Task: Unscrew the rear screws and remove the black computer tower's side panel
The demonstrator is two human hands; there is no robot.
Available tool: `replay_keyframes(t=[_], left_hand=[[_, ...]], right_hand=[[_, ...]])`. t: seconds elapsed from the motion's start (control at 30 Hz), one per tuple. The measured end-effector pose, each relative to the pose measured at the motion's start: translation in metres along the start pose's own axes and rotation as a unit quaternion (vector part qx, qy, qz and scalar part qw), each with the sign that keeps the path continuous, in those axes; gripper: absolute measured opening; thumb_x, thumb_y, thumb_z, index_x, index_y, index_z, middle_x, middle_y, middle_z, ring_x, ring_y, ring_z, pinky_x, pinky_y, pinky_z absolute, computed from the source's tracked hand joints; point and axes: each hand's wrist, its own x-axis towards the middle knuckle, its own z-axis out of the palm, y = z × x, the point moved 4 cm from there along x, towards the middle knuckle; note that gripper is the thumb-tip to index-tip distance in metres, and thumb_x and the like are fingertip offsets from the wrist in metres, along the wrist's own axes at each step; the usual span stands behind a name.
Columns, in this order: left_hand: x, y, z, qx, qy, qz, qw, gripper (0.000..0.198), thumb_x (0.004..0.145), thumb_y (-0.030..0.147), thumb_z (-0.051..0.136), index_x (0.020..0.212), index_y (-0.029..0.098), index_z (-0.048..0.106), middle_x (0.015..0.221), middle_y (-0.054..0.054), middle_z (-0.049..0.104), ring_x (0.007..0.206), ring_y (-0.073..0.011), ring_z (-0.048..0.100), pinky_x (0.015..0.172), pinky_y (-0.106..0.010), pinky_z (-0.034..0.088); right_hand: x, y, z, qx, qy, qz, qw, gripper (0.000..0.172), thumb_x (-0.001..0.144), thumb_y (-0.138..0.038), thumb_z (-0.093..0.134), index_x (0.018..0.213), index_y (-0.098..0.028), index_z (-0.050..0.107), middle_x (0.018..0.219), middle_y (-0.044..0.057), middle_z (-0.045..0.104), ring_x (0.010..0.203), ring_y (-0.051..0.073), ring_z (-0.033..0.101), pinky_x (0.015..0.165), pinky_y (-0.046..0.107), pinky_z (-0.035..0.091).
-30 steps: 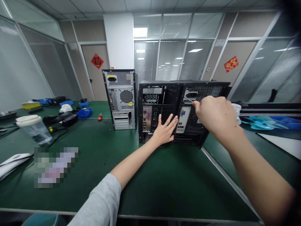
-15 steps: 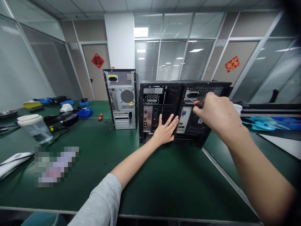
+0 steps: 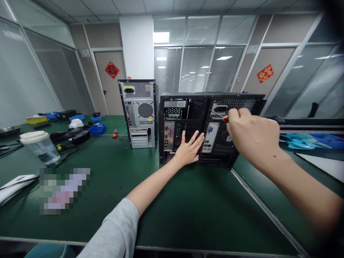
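Two black computer cases stand side by side on the green table, backs toward me. My left hand [image 3: 187, 149] lies with spread fingers against the lower back of the left black case [image 3: 198, 107], near the seam with its neighbour. My right hand [image 3: 248, 134] is wrapped round a screwdriver [image 3: 225, 118] with an orange and black handle. Its thin shaft points left to the edge of the right black case [image 3: 215, 134], just beside the power supply [image 3: 220, 108]. Whether the tip sits in a screw is too small to tell.
A silver-backed computer case [image 3: 142, 107] stands to the left. Further left are a second screwdriver [image 3: 115, 133], blue bins [image 3: 97, 129], cables and a lidded plastic cup [image 3: 40, 147]. Turquoise fan blades [image 3: 298, 141] and a white panel [image 3: 322, 166] lie at right.
My right hand has turned about the screwdriver, and its wrist and forearm have shifted slightly right and down. The left hand and the cases stay where they were.
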Motion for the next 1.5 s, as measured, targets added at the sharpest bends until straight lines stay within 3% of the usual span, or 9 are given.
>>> replay_keyframes(t=[0.3,0.8,1.07,1.33,1.5], left_hand=[[-0.0003,-0.0004,-0.0015,-0.003,-0.005,0.002,1.000,0.080,0.086,0.045,0.047,0.153,0.009,0.022,0.162,-0.009,0.009,0.147,-0.0342,-0.016,0.110,-0.074,0.012],[-0.0002,0.0003,0.0001,-0.002,0.004,-0.002,1.000,0.080,0.086,0.046,0.048,0.152,0.009,0.024,0.162,-0.009,0.010,0.147,-0.0344,-0.016,0.110,-0.074,0.011],[0.0001,0.0006,0.0031,-0.002,0.013,-0.004,1.000,0.082,0.086,0.047,0.047,0.153,0.008,0.021,0.162,-0.009,0.009,0.146,-0.0315,-0.023,0.110,-0.074,0.011],[0.0000,0.0006,0.0011,0.004,0.005,-0.003,1.000,0.081,0.087,0.049,0.047,0.153,0.009,0.023,0.162,-0.009,0.010,0.146,-0.0328,-0.021,0.110,-0.074,0.012],[0.0000,0.0007,0.0019,-0.001,0.013,-0.005,1.000,0.081,0.087,0.049,0.047,0.153,0.008,0.022,0.162,-0.009,0.010,0.146,-0.0315,-0.021,0.110,-0.073,0.011]], right_hand=[[-0.0029,0.0012,0.0025,-0.015,0.148,-0.024,0.989,0.034,0.088,-0.007,0.032,0.089,-0.012,0.066,0.072,0.012,0.057,0.065,0.019,0.044,0.053,0.028,0.014],[-0.0014,0.0015,0.0046,-0.077,0.089,-0.122,0.986,0.041,0.091,-0.005,0.027,0.080,-0.009,0.066,0.066,0.009,0.056,0.061,0.018,0.045,0.048,0.027,0.017],[-0.0002,-0.0001,0.0001,-0.102,0.122,-0.147,0.976,0.041,0.093,-0.007,0.029,0.076,-0.009,0.067,0.061,0.006,0.056,0.056,0.017,0.047,0.046,0.025,0.016],[-0.0002,-0.0023,-0.0035,-0.106,0.170,-0.155,0.967,0.040,0.091,-0.007,0.035,0.062,-0.012,0.061,0.053,0.003,0.051,0.048,0.017,0.047,0.041,0.024,0.013],[0.0003,-0.0005,-0.0026,-0.092,0.159,-0.146,0.972,0.041,0.091,-0.006,0.031,0.061,-0.013,0.058,0.053,0.004,0.052,0.048,0.017,0.049,0.041,0.024,0.012]])
